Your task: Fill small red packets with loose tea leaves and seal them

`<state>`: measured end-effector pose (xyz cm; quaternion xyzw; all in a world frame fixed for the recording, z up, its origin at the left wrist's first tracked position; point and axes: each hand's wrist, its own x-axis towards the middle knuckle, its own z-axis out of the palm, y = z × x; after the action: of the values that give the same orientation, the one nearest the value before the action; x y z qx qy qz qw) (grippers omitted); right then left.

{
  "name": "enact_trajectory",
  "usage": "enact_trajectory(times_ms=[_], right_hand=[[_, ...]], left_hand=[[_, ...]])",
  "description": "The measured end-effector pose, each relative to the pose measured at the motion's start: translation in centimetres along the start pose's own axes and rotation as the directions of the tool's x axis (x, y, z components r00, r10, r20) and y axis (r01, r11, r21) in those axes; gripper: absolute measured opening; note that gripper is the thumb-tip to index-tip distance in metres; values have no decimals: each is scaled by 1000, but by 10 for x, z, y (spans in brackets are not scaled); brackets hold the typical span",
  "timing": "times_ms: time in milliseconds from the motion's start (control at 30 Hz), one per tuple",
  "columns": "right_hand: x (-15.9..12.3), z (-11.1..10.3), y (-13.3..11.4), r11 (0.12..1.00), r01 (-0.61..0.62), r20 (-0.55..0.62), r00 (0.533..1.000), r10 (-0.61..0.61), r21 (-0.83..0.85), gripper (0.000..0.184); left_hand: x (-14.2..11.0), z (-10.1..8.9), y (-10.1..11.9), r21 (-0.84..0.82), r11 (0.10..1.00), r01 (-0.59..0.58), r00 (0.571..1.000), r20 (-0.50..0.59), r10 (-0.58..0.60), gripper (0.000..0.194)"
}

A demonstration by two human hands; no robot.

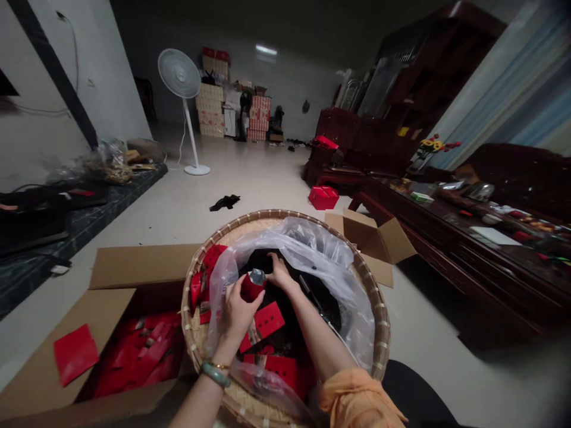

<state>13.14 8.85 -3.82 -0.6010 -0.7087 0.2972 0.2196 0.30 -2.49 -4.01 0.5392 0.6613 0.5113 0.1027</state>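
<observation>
Well, the left hand [238, 315] wraps firmly around a small red packet [252, 288], held over a round bamboo basket [379, 309]. The right hand [280, 273] sits narrowly bunched just beside the packet's silver top, though whether it grips is hard to tell. Below them, red cards [267, 321] lie in a plastic bag [321, 249]; more fill a cardboard box [143, 267] at left.

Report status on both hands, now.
Left grip shut on red packet, silver top. Right grip beside it. Plastic bag bunched around them, inside bamboo basket.
</observation>
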Motion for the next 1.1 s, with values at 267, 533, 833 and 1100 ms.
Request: enact_trajectory(times_ms=[267,533,833,1100], right_hand=[[-8,5,0,1000,-7,-97,995,9,18,50],[-8,4,-4,979,40,-147,989,-11,200,36],[-44,-10,-9,347,-141,77,979,190,927,41],[-73,-9,-23,-302,-306,354,928,119,903,22]], left_hand=[[0,-1,-2,11,1000,-17,1000,-17,17,57],[-1,1,-7,15,1000,-17,999,-39,18,58],[-1,1,-11,-21,1000,13,999,-51,-14,57],[-2,-4,-7,-11,1000,-2,999,-43,2,57]])
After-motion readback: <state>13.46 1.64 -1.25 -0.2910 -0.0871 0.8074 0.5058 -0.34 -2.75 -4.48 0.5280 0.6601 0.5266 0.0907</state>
